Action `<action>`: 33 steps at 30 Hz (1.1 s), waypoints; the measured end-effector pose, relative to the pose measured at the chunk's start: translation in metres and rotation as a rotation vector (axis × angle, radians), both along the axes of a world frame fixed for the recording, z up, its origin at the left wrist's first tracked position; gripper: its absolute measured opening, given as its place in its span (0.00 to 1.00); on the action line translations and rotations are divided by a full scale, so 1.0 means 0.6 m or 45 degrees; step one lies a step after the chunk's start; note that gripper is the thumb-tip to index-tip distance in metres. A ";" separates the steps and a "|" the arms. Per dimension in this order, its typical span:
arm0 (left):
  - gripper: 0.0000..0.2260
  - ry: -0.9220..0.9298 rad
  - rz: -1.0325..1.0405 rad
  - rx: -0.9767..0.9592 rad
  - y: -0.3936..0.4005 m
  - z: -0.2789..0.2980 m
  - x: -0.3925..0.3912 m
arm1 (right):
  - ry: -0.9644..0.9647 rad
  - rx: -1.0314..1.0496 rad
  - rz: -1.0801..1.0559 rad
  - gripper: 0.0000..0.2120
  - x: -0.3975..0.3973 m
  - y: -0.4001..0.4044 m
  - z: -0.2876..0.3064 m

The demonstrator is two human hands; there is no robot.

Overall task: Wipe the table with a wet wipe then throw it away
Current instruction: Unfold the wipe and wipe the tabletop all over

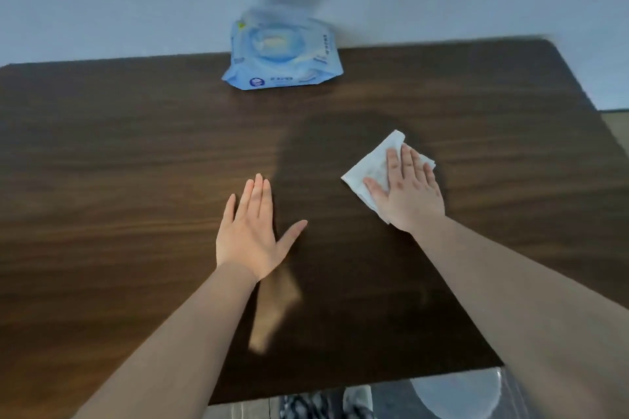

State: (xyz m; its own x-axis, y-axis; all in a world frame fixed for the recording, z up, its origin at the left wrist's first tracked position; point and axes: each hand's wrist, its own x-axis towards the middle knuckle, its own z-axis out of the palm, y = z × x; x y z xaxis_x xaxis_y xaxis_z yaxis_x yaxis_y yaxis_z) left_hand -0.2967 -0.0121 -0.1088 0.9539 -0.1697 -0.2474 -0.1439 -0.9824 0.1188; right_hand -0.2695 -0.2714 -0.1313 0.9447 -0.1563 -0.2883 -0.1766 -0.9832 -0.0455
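Note:
A dark brown wooden table [136,153] fills the view. My right hand [410,190] lies flat, palm down, on a white wet wipe [371,168] pressed to the table right of centre. The wipe sticks out to the left and beyond my fingertips. My left hand [253,231] rests flat on the wood near the middle, fingers together, thumb spread, holding nothing. A darker damp patch spreads over the table between and beyond the two hands.
A light blue pack of wet wipes [282,56] lies at the table's far edge against a pale wall. Below the near edge, a round pale bin-like object [456,395] shows at the lower right. The table's right edge runs diagonally.

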 end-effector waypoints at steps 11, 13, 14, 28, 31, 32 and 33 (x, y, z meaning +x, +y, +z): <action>0.38 -0.006 -0.793 -0.123 -0.400 -0.035 0.020 | 0.026 -0.063 -0.622 0.40 -0.124 -0.385 0.003; 0.38 -0.039 -0.815 -0.095 -0.434 -0.039 0.030 | 0.014 -0.052 -0.688 0.39 -0.117 -0.415 0.000; 0.38 -0.053 -0.814 -0.076 -0.445 -0.041 0.035 | 0.004 -0.052 -0.718 0.39 -0.110 -0.428 -0.001; 0.38 -0.062 -0.786 -0.070 -0.456 -0.035 0.037 | -0.006 -0.050 -0.838 0.40 -0.029 -0.534 -0.005; 0.38 -0.080 -0.792 -0.061 -0.455 -0.037 0.036 | 0.011 -0.050 -0.806 0.39 -0.047 -0.530 -0.004; 0.38 -0.085 -0.798 -0.055 -0.455 -0.038 0.036 | 0.019 -0.043 -0.792 0.39 -0.057 -0.526 -0.003; 0.38 -0.086 -0.802 -0.049 -0.456 -0.040 0.036 | 0.030 -0.042 -0.771 0.39 -0.068 -0.521 -0.002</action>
